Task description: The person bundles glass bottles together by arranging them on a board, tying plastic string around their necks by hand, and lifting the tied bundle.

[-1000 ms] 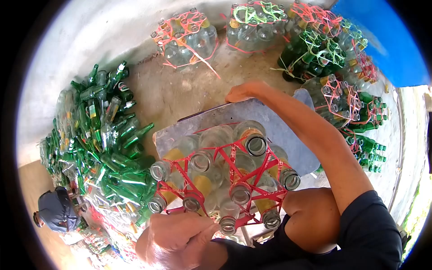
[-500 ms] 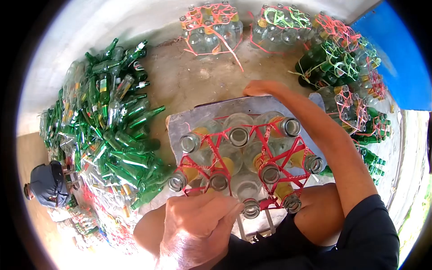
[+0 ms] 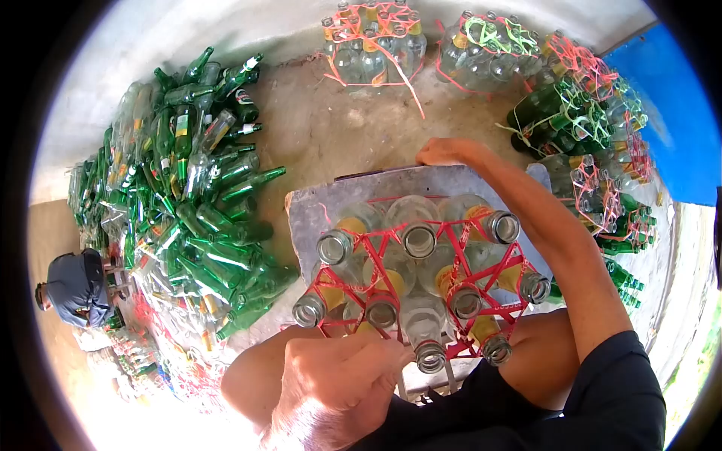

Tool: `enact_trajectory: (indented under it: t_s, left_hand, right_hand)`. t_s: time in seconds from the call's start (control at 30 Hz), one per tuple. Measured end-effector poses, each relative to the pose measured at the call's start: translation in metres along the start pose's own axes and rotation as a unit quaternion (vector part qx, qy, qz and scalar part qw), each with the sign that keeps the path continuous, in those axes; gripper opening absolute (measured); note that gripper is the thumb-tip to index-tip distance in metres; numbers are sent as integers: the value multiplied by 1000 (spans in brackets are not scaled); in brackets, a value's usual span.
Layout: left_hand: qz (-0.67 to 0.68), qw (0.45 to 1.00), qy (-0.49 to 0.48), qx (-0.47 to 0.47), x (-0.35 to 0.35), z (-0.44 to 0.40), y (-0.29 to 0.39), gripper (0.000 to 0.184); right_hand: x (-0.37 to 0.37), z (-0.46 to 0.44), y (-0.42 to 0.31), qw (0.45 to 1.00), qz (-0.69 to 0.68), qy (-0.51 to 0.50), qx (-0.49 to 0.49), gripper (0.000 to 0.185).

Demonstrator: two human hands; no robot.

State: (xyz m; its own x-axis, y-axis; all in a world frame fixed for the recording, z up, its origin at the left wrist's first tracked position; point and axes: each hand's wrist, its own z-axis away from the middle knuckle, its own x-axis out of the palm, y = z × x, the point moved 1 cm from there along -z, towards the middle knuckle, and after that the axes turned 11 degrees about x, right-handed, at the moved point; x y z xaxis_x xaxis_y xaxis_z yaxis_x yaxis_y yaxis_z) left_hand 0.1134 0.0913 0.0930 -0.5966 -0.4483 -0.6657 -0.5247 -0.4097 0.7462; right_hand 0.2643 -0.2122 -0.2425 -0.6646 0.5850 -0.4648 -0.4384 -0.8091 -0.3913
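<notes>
A bundle of clear glass bottles [image 3: 423, 319], bound around the necks with red plastic strap [image 3: 361, 284], stands on a grey slab [image 3: 308, 207] before me, mouths toward me. At the bundle's near side, my left hand [image 3: 331, 383] is closed, thumb and forefinger beside the neck of the nearest bottle. What it pinches is hidden behind the knuckles. My right arm reaches past the bundle's right side. Over at the slab's far edge, my right hand [image 3: 442, 152] is curled closed; anything in its fingers is out of sight. A thin dark strip [image 3: 376, 173] lies along that edge.
Loose green and clear bottles [image 3: 188, 195] are heaped on the left. Strapped bundles of clear bottles [image 3: 372, 56] stand by the back wall, with green bottle bundles [image 3: 556, 113] on the right. Another person [image 3: 79, 289] sits bent over at far left. A blue panel [image 3: 669, 113] is at right.
The whole view has shifted, so the scene sits slightly farther right. My left hand remains at the bundle's near side and my right hand at the slab's far edge.
</notes>
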Motion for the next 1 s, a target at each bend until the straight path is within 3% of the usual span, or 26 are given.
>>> enact_trajectory:
  t_s: [0.07,0.17,0.27,0.37,0.47,0.57,0.67,0.7,0.77,0.8,0.87,0.93,1.0]
  left_hand:
    - [32,999,5,18,1,3,-1,15]
    - [62,998,16,-13,1,13,2,15]
    - [38,999,1,-13,-2,23,3,16]
    - [7,998,39,56,5,35,-7,15]
    - [17,998,-12,-61,-6,28,6,11]
    - [56,995,69,-49,1,28,10,8]
    - [58,995,73,-21,1,36,1,7]
    - [56,995,84,-9,3,37,-1,7]
    - [55,993,100,8,7,40,-2,7]
    - [58,994,91,10,9,41,-4,7]
    - [58,995,78,19,9,43,-7,7]
    - [57,995,76,32,10,42,-10,7]
    - [51,997,54,23,6,44,-7,9]
  right_hand:
    - [4,7,-8,999,-13,-35,19,59]
    - [19,-13,-21,994,69,-25,-82,57]
    - [24,7,-44,993,84,9,-77,57]
    - [28,-4,-41,993,77,-9,-92,54]
    - [29,-5,-37,992,23,8,-126,41]
    - [31,-14,-33,985,72,104,-118,38]
    - [29,1,-27,979,48,132,-146,35]
    - [20,-15,-15,942,135,178,-250,35]
    - [16,28,-15,902,141,215,-347,34]
    - [-6,59,-18,911,71,217,-344,33]
    - [-27,124,-44,949,-17,204,-238,32]
    - [-44,172,-58,915,-52,241,-319,28]
    - [-38,250,-87,898,-96,282,-323,24]
